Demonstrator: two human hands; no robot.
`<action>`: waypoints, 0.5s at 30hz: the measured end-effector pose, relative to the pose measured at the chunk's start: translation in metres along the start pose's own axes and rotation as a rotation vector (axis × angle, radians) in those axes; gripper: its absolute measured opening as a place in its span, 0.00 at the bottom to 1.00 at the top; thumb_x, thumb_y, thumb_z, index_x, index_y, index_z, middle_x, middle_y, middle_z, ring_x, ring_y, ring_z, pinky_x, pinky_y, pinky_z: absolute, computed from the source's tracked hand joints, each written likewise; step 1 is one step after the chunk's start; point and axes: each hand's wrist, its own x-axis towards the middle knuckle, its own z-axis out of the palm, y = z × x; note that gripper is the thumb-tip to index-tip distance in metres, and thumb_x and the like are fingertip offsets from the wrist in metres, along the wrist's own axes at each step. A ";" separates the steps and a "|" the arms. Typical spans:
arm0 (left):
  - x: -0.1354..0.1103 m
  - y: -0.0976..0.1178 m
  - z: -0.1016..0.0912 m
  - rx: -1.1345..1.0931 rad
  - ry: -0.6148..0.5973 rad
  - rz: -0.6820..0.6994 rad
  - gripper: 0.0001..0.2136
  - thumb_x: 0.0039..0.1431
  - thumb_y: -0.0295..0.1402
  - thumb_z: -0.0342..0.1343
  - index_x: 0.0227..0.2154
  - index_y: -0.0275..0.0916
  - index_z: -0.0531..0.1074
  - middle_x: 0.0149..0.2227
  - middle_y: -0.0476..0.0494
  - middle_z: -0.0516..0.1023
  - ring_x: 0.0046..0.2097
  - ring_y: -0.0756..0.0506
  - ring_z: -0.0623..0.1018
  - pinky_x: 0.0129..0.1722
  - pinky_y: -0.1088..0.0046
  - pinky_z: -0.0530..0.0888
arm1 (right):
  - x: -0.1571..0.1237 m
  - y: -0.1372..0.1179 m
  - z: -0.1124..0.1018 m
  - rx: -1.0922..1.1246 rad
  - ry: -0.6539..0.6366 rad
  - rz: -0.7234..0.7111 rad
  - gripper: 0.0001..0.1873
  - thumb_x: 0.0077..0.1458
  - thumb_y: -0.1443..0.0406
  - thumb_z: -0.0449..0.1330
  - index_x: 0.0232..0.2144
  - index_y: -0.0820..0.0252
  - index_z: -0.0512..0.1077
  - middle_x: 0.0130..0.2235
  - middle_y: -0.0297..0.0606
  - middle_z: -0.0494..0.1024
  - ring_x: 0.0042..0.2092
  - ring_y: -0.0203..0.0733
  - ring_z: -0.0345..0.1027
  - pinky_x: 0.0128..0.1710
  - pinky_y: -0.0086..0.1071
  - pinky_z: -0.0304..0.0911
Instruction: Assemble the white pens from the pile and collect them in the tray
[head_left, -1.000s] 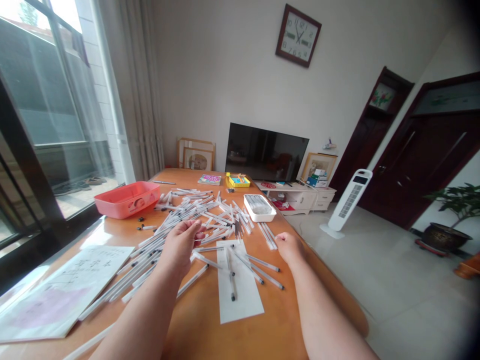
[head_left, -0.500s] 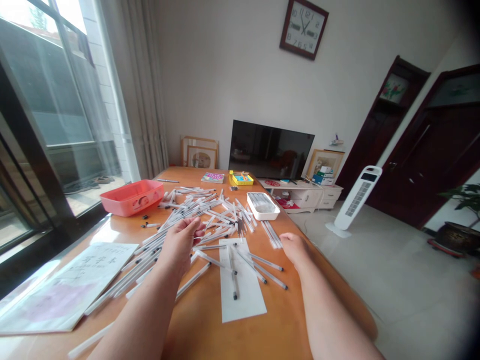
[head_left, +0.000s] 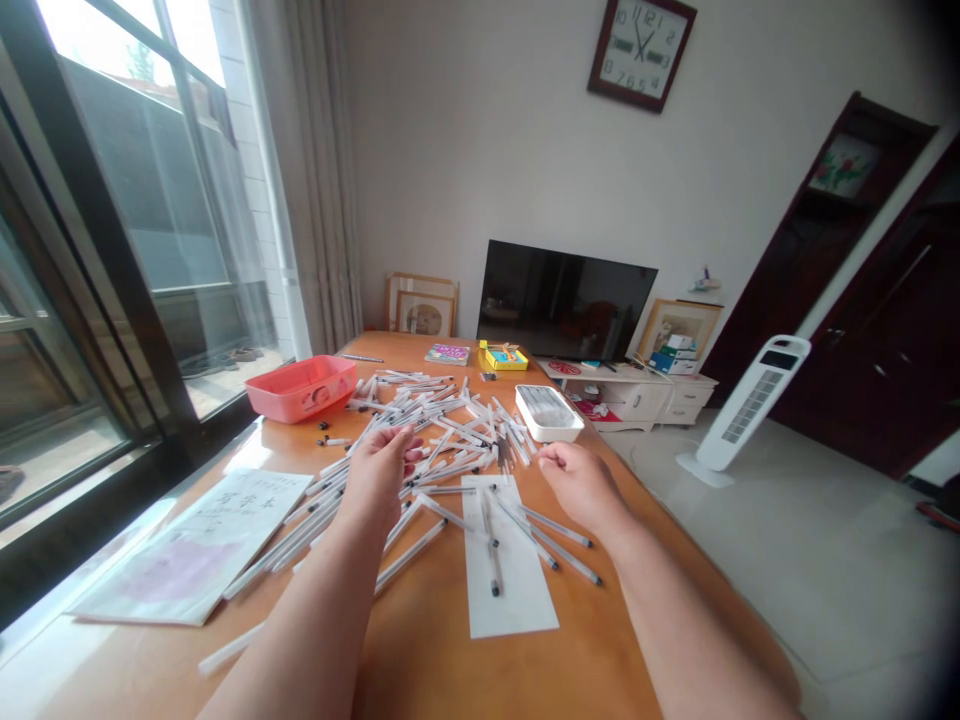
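Observation:
My left hand (head_left: 381,472) hovers over a wide heap of clear-white pens (head_left: 442,425), its fingers curled in. What it holds, if anything, does not show. At the heap's right side, my right hand (head_left: 583,482) is closed in a pinch just below the white plastic box (head_left: 576,435), over the place of a few pen barrels that it covers. Its fingertips hide whatever is between them. Between my forearms a white paper strip (head_left: 510,610) lies on the wood, with several black-ended pens (head_left: 536,535) on and across it.
On the left are a red plastic basket (head_left: 300,400) and a writing booklet (head_left: 187,560). Small black caps (head_left: 322,440) lie near the basket. At the far end of the table (head_left: 420,660) sit a yellow box (head_left: 504,364) and a pink booklet (head_left: 448,354). The table's right edge runs past my right arm.
The view has swung left, so everything sits farther right in the picture. My right hand has moved inward over the pen barrels below the white box. My left hand stays over the heap.

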 end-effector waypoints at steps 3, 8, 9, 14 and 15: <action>0.000 0.002 -0.001 -0.035 0.000 -0.017 0.18 0.44 0.41 0.68 0.34 0.36 0.71 0.31 0.43 0.79 0.26 0.52 0.75 0.26 0.78 0.66 | 0.000 -0.018 0.009 0.018 -0.117 -0.063 0.09 0.55 0.63 0.58 0.32 0.53 0.79 0.32 0.34 0.81 0.33 0.41 0.70 0.33 0.29 0.58; 0.001 0.001 -0.002 -0.081 0.005 -0.040 0.16 0.46 0.38 0.67 0.35 0.36 0.71 0.31 0.43 0.79 0.26 0.53 0.74 0.25 0.79 0.66 | 0.012 -0.019 0.029 -0.058 -0.268 -0.066 0.09 0.53 0.65 0.58 0.31 0.54 0.80 0.30 0.34 0.80 0.32 0.39 0.69 0.32 0.28 0.56; 0.001 0.000 -0.002 -0.086 0.008 -0.044 0.16 0.46 0.38 0.66 0.35 0.36 0.71 0.31 0.43 0.79 0.26 0.53 0.74 0.25 0.79 0.66 | 0.017 -0.016 0.032 -0.091 -0.280 -0.045 0.09 0.53 0.65 0.58 0.30 0.54 0.79 0.30 0.34 0.80 0.33 0.39 0.69 0.32 0.28 0.55; 0.002 0.001 -0.001 -0.102 0.022 -0.055 0.15 0.47 0.36 0.65 0.35 0.36 0.71 0.32 0.42 0.79 0.26 0.53 0.74 0.24 0.80 0.66 | 0.040 0.001 0.050 -0.211 -0.271 0.084 0.08 0.52 0.66 0.58 0.29 0.56 0.78 0.30 0.35 0.79 0.31 0.37 0.68 0.29 0.28 0.52; 0.001 0.002 -0.001 -0.102 0.023 -0.057 0.14 0.46 0.36 0.65 0.35 0.36 0.71 0.32 0.42 0.79 0.26 0.53 0.74 0.24 0.80 0.66 | 0.044 0.003 0.054 -0.217 -0.265 0.101 0.07 0.52 0.66 0.58 0.29 0.56 0.78 0.29 0.35 0.79 0.31 0.38 0.67 0.29 0.28 0.52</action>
